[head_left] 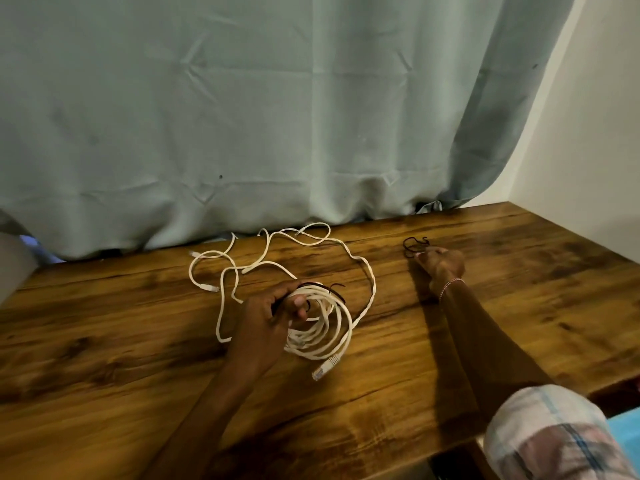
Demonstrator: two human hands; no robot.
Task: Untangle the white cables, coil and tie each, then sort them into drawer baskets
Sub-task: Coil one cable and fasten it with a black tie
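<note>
The left hand [273,313] gripped the coiled white network cable [322,327] closed-fisted, near the middle of the wooden table [104,341]. The dark wire ties [414,244] lay well off to the right and farther back. The right hand [441,265] was nearer them, its fingertips at the ties; whether it had pinched one could not be told. A second loose white cable [242,265] sprawled behind the coil.

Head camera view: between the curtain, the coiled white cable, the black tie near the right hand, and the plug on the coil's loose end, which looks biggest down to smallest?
1. Curtain, by far
2. Coiled cable
3. Black tie
4. Plug

The last two look close; the plug sits nearer the camera, so that order is unsure.
</note>
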